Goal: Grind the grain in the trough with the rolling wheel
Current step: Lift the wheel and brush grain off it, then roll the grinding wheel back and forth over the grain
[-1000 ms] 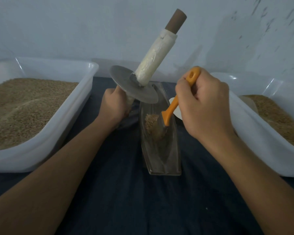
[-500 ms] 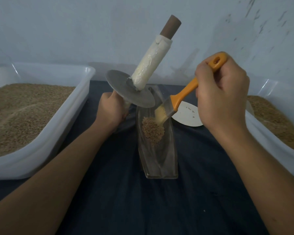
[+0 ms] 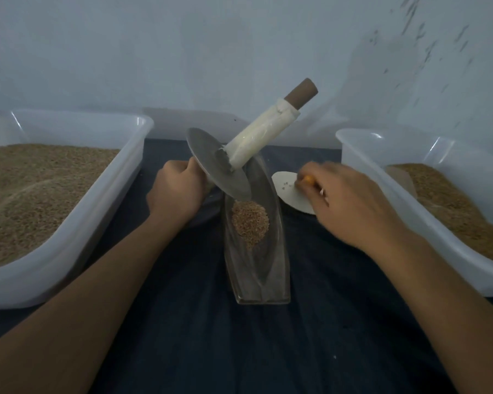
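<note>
no legible text, labels or numbers (dim, blurred scene)

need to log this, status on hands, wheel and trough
Left hand grips wheel handle, disc tilted above trough. Right hand pinches orange brush over white scoop. Grain pile unground, trough unobstructed.

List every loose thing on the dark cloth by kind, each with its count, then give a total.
White plastic tubs of grain: 2
Clear trough holding a small grain pile: 1
Rolling wheel with wrapped handle: 1
Orange-handled brush, mostly hidden in the right hand: 1
Pale oval scoop: 1
Total: 6
</note>
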The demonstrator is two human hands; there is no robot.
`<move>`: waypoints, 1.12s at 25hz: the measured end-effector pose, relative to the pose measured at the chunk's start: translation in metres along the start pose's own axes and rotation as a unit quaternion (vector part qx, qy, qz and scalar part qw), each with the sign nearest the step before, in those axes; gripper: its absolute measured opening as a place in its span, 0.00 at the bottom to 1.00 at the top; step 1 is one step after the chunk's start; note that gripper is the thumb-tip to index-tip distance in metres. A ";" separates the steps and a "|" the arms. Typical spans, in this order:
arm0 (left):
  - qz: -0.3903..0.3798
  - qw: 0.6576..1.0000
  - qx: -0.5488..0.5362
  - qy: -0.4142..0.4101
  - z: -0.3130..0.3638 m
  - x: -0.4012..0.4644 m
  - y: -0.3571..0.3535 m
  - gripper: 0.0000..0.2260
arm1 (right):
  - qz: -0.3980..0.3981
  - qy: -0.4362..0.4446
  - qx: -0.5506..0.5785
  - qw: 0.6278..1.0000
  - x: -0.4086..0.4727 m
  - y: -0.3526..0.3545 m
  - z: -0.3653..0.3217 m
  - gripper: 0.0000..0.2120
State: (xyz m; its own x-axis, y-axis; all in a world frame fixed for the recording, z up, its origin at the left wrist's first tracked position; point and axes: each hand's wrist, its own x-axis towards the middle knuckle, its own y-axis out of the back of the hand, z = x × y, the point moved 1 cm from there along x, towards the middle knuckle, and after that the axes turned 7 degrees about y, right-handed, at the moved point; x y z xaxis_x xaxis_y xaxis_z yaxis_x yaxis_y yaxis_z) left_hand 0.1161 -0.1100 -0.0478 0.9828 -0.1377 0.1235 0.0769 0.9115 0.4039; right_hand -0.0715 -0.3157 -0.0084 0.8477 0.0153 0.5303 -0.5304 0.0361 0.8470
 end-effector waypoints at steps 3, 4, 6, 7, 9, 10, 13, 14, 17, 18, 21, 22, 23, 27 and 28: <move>0.008 0.999 0.038 -0.021 0.004 -0.003 0.001 0.21 | -0.158 0.067 -0.029 0.985 -0.012 -0.005 -0.003 0.11; 0.006 0.998 0.051 -0.028 0.006 -0.004 0.001 0.21 | -0.189 0.072 -0.019 0.979 -0.014 -0.005 -0.004 0.13; 0.004 0.996 0.080 -0.040 0.008 -0.005 0.001 0.23 | -0.217 0.064 -0.007 0.974 -0.016 -0.003 -0.005 0.15; 0.004 0.994 0.094 -0.047 0.008 -0.006 0.000 0.24 | -0.227 0.051 -0.001 0.972 -0.017 -0.001 -0.005 0.17; 0.002 0.991 0.116 -0.063 0.009 -0.007 -0.001 0.25 | -0.224 0.012 0.027 0.974 -0.015 0.007 -0.006 0.17; 0.003 0.989 0.126 -0.073 0.010 -0.007 -0.001 0.26 | -0.192 -0.007 0.053 0.980 -0.014 0.015 -0.010 0.15; 0.033 0.978 0.173 -0.114 0.012 -0.008 -0.001 0.26 | 0.047 0.014 0.107 0.993 0.000 0.038 -0.016 0.10; 0.045 0.972 0.190 -0.131 0.013 -0.008 -0.001 0.26 | 0.120 0.031 0.107 0.986 0.009 0.041 -0.017 0.10; 0.062 0.954 0.233 -0.177 0.016 -0.012 -0.002 0.24 | 0.140 0.009 0.054 0.989 0.045 0.026 -0.017 0.10; 0.064 0.950 0.245 -0.184 0.017 -0.013 -0.002 0.24 | 0.075 -0.005 0.027 0.997 0.056 0.014 -0.016 0.14; 0.093 0.930 0.291 -0.205 0.018 -0.013 -0.004 0.25 | -0.078 -0.021 -0.039 0.996 0.070 -0.024 -0.008 0.27; 0.101 0.920 0.309 -0.218 0.018 -0.012 -0.006 0.25 | -0.086 -0.033 -0.042 0.995 0.074 -0.032 -0.003 0.28; 0.102 0.911 0.327 -0.230 0.018 -0.008 -0.009 0.25 | -0.091 -0.049 -0.032 0.994 0.079 -0.036 0.003 0.28; 0.056 0.893 0.397 -0.206 0.030 0.017 -0.021 0.23 | -0.179 -0.062 -0.039 0.981 0.101 -0.047 0.019 0.27; 0.048 0.886 0.416 -0.202 0.034 0.021 -0.021 0.22 | -0.195 -0.057 -0.049 0.978 0.103 -0.048 0.020 0.26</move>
State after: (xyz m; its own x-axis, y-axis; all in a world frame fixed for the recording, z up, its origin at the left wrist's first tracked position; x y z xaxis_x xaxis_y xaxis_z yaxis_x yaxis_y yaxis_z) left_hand 0.1291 -0.1457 -0.0227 0.8249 -0.3553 0.4397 -0.3189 0.3497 0.8809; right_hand 0.0411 -0.3359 0.0060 0.9761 -0.1305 0.1737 -0.1594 0.1127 0.9808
